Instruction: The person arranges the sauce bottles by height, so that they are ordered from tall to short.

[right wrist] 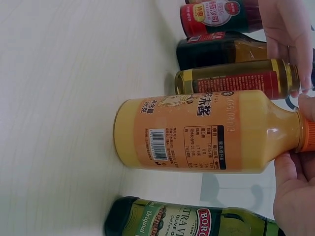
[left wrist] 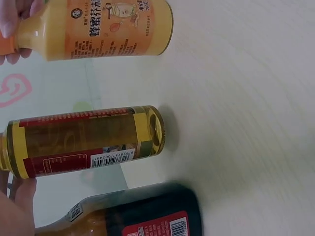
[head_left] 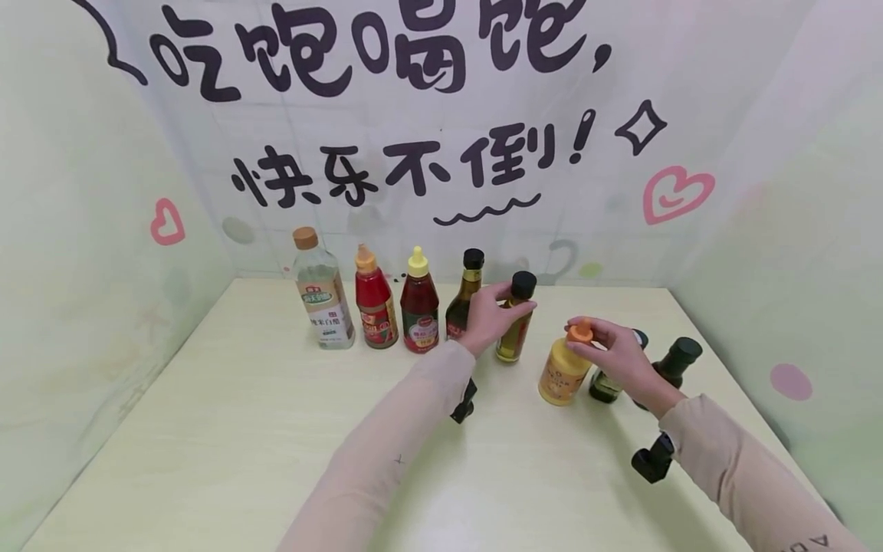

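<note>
My left hand [head_left: 490, 313] pinches a slim bottle of golden oil [head_left: 513, 337] by its neck, just under the black cap. That bottle is upright, with a red and yellow label in the left wrist view. My right hand [head_left: 619, 359] holds a yellow honey mustard squeeze bottle [head_left: 562, 377] around its orange cap. It is roughly upright; whether its base touches the table I cannot tell. A dark sauce bottle [head_left: 458, 310] stands left of the oil, partly behind my left hand. An olive oil bottle [right wrist: 177, 219] stands beside the mustard, partly covered by my right hand in the head view.
Along the back of the pale table [head_left: 228, 437] stand a clear vinegar bottle [head_left: 324, 307], a red sauce bottle [head_left: 376, 310] with an orange tip, and a ketchup bottle [head_left: 420, 314] with a yellow tip. A dark-capped bottle [head_left: 679, 356] is at the right. Printed walls enclose the table.
</note>
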Demonstrator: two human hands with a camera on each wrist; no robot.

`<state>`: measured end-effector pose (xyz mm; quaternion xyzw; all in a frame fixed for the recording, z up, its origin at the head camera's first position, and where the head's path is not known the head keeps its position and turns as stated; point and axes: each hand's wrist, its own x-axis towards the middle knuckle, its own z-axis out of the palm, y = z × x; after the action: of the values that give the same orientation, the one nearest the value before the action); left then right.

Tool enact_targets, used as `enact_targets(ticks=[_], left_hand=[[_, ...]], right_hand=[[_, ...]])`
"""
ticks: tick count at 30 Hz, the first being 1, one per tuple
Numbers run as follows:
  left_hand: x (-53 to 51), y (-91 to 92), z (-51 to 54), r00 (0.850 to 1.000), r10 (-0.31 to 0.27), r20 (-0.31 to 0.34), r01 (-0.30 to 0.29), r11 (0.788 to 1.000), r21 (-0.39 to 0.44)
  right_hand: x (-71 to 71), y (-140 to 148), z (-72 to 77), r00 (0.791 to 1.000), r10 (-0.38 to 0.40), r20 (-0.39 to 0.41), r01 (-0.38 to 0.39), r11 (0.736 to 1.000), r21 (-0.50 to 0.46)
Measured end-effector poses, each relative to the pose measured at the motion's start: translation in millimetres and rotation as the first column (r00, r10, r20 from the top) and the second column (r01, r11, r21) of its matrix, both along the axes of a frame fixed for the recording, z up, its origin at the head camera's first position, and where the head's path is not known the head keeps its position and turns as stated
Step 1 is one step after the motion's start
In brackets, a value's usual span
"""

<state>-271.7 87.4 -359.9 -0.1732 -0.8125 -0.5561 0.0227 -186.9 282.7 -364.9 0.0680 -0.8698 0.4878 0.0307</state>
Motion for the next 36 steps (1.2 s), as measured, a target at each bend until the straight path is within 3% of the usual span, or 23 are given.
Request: enact_targets(ticks=[8,12,21,27,36], left_hand=[[-5.3,5.5,-10.6,0.997,0.075,-0.035,-0.074,0.997,0.035],[-7.8,5.7,-14.3,0.995,0.080,-0.065,-0.077,0.996,0.055],[-10.6,8.1,-15.0,0.995,0.072,-0.064,-0.068,0.996,0.057],[-11.6,7.0,-17.2,0.993,0.102,-0.054,-0.098,0.993,0.062],[-14.2,10.3,-17.6,0.993,0.086,-0.084,-0.082,0.995,0.052]], right_hand=[[-0.1,-1,-0.7,1.000,-0.002,0.008,0.002,1.000,0.002],[-0.6,-1,-2.8,1.000,0.000,0.005,0.000,1.000,-0.001],[0.0,-1,-2.5,1.000,0.007,-0.008,-0.007,1.000,-0.029],[-0.2,-4,-4.1,1.000,0.011,0.002,-0.011,1.000,-0.024],[2.5,-5,-0.8,1.000,-0.010,0.018,0.010,1.000,-0.004]])
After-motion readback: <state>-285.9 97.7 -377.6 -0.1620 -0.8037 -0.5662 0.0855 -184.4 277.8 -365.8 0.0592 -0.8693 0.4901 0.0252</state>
